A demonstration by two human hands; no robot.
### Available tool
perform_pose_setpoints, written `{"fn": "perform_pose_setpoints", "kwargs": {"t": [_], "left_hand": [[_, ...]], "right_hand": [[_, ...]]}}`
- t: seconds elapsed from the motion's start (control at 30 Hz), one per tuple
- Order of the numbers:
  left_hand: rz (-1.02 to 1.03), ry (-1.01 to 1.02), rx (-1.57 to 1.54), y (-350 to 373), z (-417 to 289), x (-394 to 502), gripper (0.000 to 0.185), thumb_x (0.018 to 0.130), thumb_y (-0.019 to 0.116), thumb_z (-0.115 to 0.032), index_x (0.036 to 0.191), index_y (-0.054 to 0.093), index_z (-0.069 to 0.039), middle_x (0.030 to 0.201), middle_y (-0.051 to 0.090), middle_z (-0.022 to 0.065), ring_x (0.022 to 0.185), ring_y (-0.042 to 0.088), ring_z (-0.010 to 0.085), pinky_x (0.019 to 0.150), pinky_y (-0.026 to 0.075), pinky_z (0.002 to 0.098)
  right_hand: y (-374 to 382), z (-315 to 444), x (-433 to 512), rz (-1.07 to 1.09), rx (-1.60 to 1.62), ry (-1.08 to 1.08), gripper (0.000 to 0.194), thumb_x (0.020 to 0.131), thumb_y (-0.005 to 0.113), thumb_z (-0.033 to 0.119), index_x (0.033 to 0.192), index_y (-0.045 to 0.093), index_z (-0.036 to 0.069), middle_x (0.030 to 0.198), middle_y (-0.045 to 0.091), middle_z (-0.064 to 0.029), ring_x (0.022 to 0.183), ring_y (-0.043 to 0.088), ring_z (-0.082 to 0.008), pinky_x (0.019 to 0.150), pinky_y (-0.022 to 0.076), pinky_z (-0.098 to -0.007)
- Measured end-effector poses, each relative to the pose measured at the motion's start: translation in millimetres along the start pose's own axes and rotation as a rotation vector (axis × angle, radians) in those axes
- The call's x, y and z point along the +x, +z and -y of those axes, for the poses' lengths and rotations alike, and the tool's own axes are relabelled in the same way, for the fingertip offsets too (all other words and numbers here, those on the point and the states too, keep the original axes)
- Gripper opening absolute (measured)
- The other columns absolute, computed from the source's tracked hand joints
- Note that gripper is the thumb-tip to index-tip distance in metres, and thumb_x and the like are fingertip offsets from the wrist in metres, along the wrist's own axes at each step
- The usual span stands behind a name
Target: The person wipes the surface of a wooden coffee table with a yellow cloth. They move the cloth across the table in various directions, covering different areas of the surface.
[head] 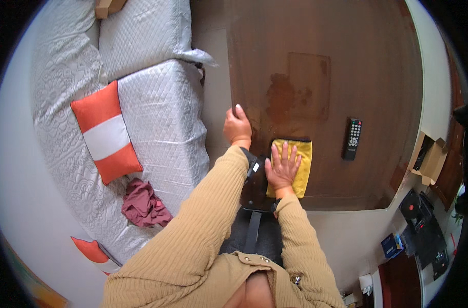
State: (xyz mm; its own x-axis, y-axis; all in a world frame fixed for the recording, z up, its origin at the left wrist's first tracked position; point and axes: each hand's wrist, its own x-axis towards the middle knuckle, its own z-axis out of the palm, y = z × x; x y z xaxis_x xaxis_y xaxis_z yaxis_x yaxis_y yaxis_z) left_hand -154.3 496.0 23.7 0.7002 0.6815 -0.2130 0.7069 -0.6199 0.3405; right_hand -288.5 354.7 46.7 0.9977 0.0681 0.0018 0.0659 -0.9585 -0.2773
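On the brown wooden tabletop [357,69], my right hand [283,169] presses flat on a yellow cloth [305,169] with a dark far edge. Its fingers are spread over the cloth. My left hand [237,127] is curled at the table's left edge, thumb on the near side of the grip; its fingertips are partly hidden. A dark wet-looking patch [280,96] marks the wood beyond the cloth, beside a faint rectangular outline [311,86]. To the right of the cloth lies a black remote control [352,138].
A sofa with quilted silvery covers [157,100] runs along the left, bearing an orange and white cushion [106,133] and a crumpled maroon cloth [145,204]. Past the table's right edge sit an open cardboard box [430,159] and black equipment [422,227].
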Motion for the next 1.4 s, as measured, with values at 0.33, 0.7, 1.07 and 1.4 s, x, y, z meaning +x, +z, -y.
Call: {"fn": "perform_pose_setpoints", "kwargs": {"t": [0.33, 0.7, 1.07, 1.4], "left_hand": [[-0.029, 0.056, 0.066, -0.2, 3.4, 1.7, 0.043, 0.096, 0.042, -0.041, 0.108, 0.061, -0.004, 0.094, 0.067, 0.0206, 0.084, 0.063, 0.0404, 0.072, 0.050, 0.0480], [-0.005, 0.078, 0.058, -2.8, 1.1, -1.0, 0.042, 0.096, 0.042, -0.038, 0.113, 0.058, -0.003, 0.100, 0.065, 0.0205, 0.089, 0.062, 0.0407, 0.074, 0.049, 0.0473], [0.405, 0.108, -0.119, -16.8, 5.7, 38.2, 0.057, 0.096, 0.039, -0.045, 0.127, 0.046, 0.002, 0.124, 0.053, 0.0254, 0.113, 0.051, 0.0413, 0.096, 0.041, 0.0452], [0.373, -0.038, -0.250, 15.3, -251.1, 317.7, 0.093, 0.093, 0.015, -0.066, 0.113, 0.057, 0.015, 0.117, 0.056, 0.0335, 0.116, 0.051, 0.0446, 0.097, 0.040, 0.0437]], "right_hand": [[6.1, -9.9, 220.8, -0.047, -0.029, 0.260, 0.054, 0.089, 0.049, 0.043, 0.139, 0.044, 0.023, 0.152, 0.027, -0.0086, 0.140, 0.020, -0.0372, 0.110, 0.0145, -0.0574], [5.7, -10.0, 229.4, -0.054, -0.015, 0.318, 0.054, 0.087, 0.052, 0.044, 0.138, 0.047, 0.026, 0.150, 0.032, -0.0071, 0.141, 0.021, -0.0344, 0.111, 0.0157, -0.0557], [-4.6, -4.9, 231.9, -0.145, -0.030, 0.327, 0.052, 0.086, 0.054, 0.040, 0.135, 0.050, 0.024, 0.148, 0.035, -0.0071, 0.139, 0.026, -0.0325, 0.112, 0.0185, -0.0520], [-3.0, -5.7, 230.5, -0.054, -0.008, 0.347, 0.054, 0.085, 0.056, 0.040, 0.136, 0.048, 0.023, 0.149, 0.033, -0.0090, 0.139, 0.025, -0.0343, 0.112, 0.0167, -0.0542]]}}
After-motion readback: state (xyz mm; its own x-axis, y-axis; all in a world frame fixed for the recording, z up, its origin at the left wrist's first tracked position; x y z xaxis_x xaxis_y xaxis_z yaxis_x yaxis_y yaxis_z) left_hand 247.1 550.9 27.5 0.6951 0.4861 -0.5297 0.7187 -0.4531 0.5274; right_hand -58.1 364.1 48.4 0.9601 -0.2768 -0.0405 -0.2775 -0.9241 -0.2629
